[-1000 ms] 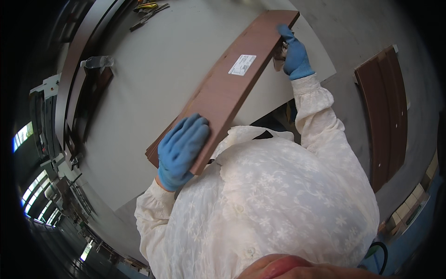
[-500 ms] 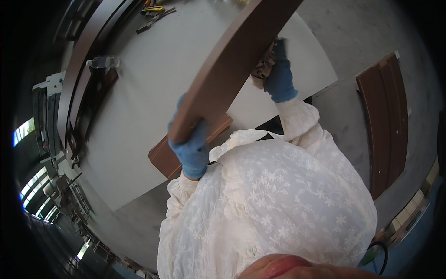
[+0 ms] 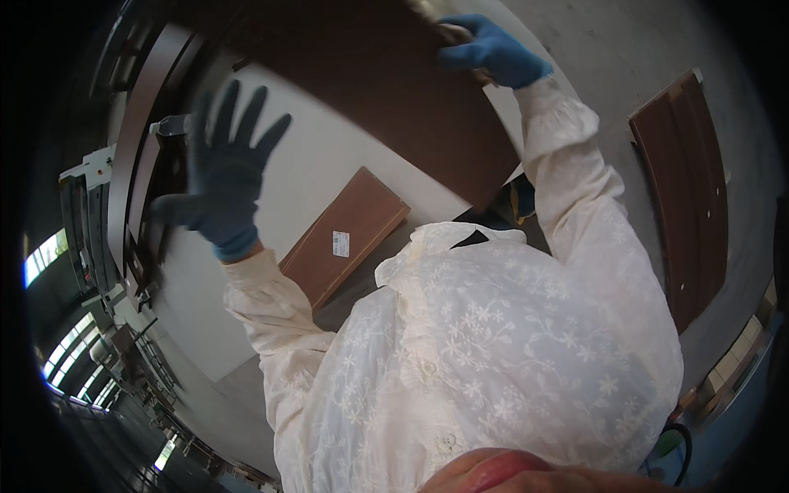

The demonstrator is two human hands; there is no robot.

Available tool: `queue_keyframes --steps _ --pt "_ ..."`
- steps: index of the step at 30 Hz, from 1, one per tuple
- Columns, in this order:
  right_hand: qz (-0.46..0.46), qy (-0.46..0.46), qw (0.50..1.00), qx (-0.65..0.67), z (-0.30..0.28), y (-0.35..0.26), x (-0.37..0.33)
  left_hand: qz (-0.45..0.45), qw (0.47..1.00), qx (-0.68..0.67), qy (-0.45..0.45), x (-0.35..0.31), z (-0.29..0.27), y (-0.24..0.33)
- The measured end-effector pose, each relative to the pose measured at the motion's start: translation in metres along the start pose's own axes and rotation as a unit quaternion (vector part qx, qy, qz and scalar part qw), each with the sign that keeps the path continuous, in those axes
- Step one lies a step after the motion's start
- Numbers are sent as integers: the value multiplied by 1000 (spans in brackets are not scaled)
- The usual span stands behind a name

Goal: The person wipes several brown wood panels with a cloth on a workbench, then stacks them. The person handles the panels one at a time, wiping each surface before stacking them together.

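A wide brown board (image 3: 403, 115) is held up in front of me above a white table (image 3: 288, 131), tilted and partly blurred. My right hand (image 3: 497, 53), in a blue glove, is at the board's right edge, its fingers closed around a crumpled beige cloth (image 3: 485, 78) that shows in small part. My left hand (image 3: 222, 177), gloved with a dark palm, is raised off the board to its left, fingers spread and nothing in it. Below the board, a small stack of reddish-brown panels (image 3: 362, 214) with a white label lies at the table's near edge.
Long curved-looking brown boards (image 3: 148, 107) lie along the left side, with a clear plastic bottle (image 3: 171, 125) beside them. On the floor to the right rests another stack of brown boards (image 3: 686, 197). Machinery and windows line the far left.
The board has swung from edge-on to showing its broad face. My left hand has let go of its end and moved left, opening. My right hand has moved up.
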State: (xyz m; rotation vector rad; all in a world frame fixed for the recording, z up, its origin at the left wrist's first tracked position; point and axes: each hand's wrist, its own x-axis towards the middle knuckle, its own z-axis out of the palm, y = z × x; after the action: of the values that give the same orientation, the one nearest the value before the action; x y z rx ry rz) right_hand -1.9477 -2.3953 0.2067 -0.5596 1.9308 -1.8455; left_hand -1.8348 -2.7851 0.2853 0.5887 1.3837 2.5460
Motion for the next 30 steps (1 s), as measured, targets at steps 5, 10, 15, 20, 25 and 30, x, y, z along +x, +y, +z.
queue_keyframes --steps 5,10,15,20,25,30 --pt "39 -175 983 -41 15 -2 35 76 963 -31 258 -43 -23 20" --pt "51 -259 962 -76 24 22 51 -37 875 109 470 -100 12 -8" --pt "-24 67 962 -263 79 44 39 29 877 -27 479 -126 37 -41" --pt "-223 178 886 -365 174 35 -7 51 889 -104 442 -146 40 -62" --pt "-132 229 917 -297 132 126 11 3 857 15 514 -182 28 -92" --pt "-22 288 871 -397 -8 227 12 23 831 -160 532 -210 20 -104"
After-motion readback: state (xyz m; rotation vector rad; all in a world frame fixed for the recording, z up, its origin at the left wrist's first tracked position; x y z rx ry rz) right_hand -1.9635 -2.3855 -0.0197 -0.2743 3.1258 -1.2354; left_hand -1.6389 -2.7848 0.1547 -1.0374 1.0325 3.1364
